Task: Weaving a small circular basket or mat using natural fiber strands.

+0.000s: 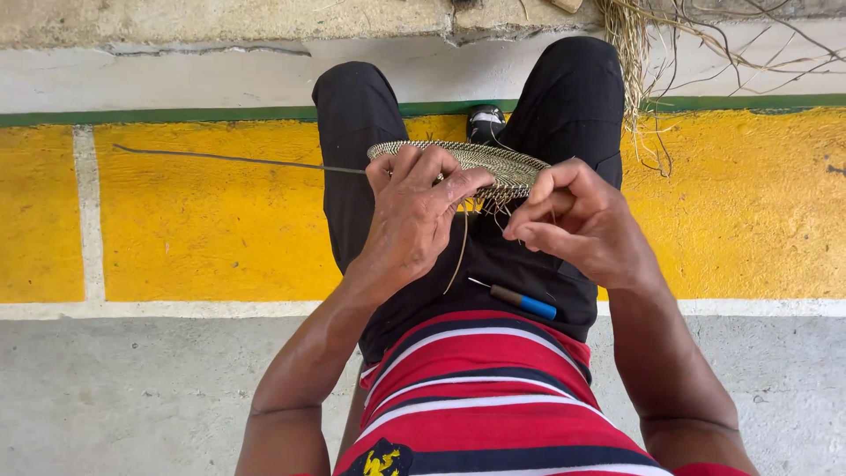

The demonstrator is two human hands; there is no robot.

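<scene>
There is a single view, taken from the person's head and aimed steeply down along the torso and lap. It sits close: the left hand (412, 216) and right hand (582, 225) fill the middle of the frame, with both forearms running out at the bottom edge. Beyond the hands, towards the top, lies the painted yellow floor (203, 229); beneath the forearms, bare grey concrete (132, 397).
</scene>
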